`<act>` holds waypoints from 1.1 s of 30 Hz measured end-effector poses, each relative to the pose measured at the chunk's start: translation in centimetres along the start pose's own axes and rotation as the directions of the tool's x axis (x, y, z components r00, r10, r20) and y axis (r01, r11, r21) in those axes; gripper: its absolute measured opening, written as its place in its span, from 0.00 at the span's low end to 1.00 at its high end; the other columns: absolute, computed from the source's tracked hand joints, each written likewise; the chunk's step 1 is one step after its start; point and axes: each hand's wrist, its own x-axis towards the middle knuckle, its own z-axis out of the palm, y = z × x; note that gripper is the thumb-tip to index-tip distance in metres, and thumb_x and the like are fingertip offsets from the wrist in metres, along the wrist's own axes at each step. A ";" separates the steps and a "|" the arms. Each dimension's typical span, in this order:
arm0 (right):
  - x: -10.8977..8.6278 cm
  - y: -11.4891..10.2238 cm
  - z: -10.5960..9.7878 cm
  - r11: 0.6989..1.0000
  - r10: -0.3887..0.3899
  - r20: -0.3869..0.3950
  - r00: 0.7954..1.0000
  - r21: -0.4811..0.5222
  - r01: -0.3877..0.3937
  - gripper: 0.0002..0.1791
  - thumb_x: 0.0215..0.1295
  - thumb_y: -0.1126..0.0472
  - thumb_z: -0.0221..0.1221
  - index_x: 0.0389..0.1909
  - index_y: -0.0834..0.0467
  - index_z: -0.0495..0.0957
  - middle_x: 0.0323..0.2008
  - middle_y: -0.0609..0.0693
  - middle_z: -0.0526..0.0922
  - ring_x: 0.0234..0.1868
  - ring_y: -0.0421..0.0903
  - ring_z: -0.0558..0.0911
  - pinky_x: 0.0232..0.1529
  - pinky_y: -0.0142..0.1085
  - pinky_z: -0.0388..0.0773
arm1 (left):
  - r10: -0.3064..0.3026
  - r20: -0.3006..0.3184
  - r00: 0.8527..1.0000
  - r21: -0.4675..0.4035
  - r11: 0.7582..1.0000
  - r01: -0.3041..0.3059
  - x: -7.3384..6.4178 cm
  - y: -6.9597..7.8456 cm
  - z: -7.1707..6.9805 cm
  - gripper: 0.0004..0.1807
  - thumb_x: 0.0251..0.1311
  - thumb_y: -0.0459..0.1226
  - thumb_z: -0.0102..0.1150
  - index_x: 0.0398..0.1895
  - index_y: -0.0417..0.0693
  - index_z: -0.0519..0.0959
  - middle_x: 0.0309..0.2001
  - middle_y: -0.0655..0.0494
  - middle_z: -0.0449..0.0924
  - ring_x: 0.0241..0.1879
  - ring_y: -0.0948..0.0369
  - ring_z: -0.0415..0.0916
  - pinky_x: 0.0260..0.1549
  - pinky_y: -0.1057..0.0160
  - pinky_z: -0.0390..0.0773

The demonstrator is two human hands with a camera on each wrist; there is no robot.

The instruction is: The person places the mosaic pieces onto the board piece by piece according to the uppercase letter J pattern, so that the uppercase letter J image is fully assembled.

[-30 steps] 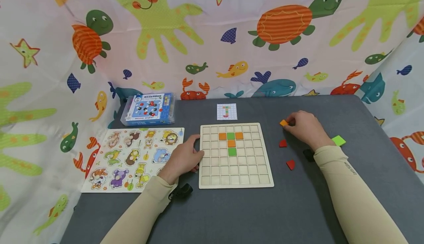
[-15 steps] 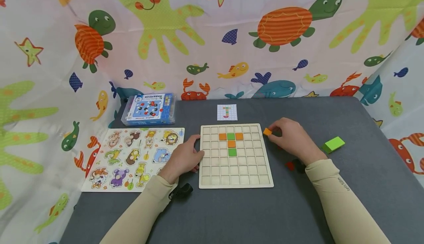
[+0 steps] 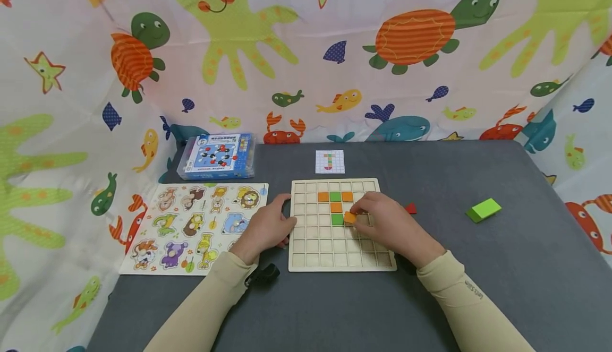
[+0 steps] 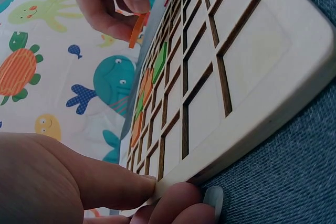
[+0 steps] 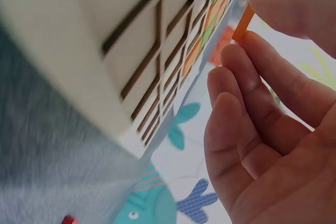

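A pale wooden grid board (image 3: 311,247) lies on the dark table. Several orange and green square tiles sit in its upper cells, in a T shape with a green tile (image 3: 337,219) at the foot. My left hand (image 3: 269,226) grips the board's left edge, thumb against the rim in the left wrist view. Thumb and index finger of my right hand (image 3: 389,225) pinch an orange square tile (image 3: 349,217). Both wrist views show this orange tile (image 4: 137,31) held on edge above the board's surface. In the head view it overlaps the cell right of the lowest green tile.
A small printed pattern card (image 3: 330,162) lies behind the board. To the left are an animal sticker sheet (image 3: 184,247) and a blue boxed set (image 3: 216,155). A red piece (image 3: 410,208) shows beyond my right hand, with green blocks (image 3: 483,210) farther right.
My right hand has carried the orange tile leftward from the table's right side to over the board. The green blocks have come into full view. My left hand has stayed at the board's edge.
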 end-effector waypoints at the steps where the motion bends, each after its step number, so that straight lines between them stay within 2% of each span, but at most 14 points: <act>1: -0.1 -0.2 0.2 1.000 -0.006 0.001 1.000 0.007 0.006 0.09 0.68 0.60 0.69 0.47 0.55 0.90 0.46 0.48 0.87 0.49 0.47 0.85 0.54 0.47 0.86 | 0.001 -0.001 1.000 0.002 1.000 -0.001 0.0 0.0 0.0 0.37 0.77 0.43 0.60 0.85 0.56 0.61 0.28 0.49 0.84 0.21 0.54 0.84 0.23 0.57 0.86; 7: -0.1 -1.3 1.2 0.999 -0.052 0.018 0.998 0.005 0.052 0.08 0.66 0.60 0.72 0.45 0.53 0.90 0.44 0.46 0.87 0.50 0.46 0.84 0.55 0.45 0.87 | -0.005 -0.004 1.000 0.002 1.000 0.005 -0.1 0.2 -0.1 0.37 0.77 0.43 0.61 0.85 0.56 0.61 0.28 0.49 0.84 0.21 0.54 0.84 0.22 0.57 0.86; 13: -0.2 -1.9 1.7 0.994 -0.098 0.021 0.995 -0.045 0.099 0.07 0.65 0.61 0.72 0.43 0.54 0.91 0.42 0.45 0.87 0.49 0.45 0.84 0.53 0.43 0.87 | -0.006 -0.006 1.000 0.009 1.000 0.006 -0.3 0.3 -0.1 0.37 0.77 0.43 0.61 0.85 0.56 0.61 0.28 0.50 0.84 0.21 0.55 0.84 0.22 0.58 0.86; 27: 0.0 -2.3 2.4 0.987 -0.130 0.001 0.991 -0.090 0.130 0.07 0.64 0.60 0.75 0.42 0.54 0.91 0.39 0.45 0.83 0.45 0.43 0.80 0.46 0.38 0.87 | 0.003 -0.011 1.000 0.017 1.000 -0.003 -0.2 0.2 -0.2 0.37 0.77 0.43 0.61 0.85 0.55 0.61 0.28 0.51 0.84 0.21 0.55 0.84 0.22 0.58 0.85; 33: -0.1 -2.2 2.5 0.984 -0.145 -0.015 0.989 -0.107 0.143 0.07 0.63 0.62 0.75 0.42 0.54 0.91 0.39 0.46 0.84 0.46 0.44 0.81 0.47 0.39 0.87 | 0.009 -0.008 1.000 0.017 1.000 -0.009 -0.2 0.2 -0.1 0.37 0.77 0.43 0.61 0.85 0.54 0.61 0.27 0.50 0.84 0.20 0.55 0.84 0.22 0.58 0.85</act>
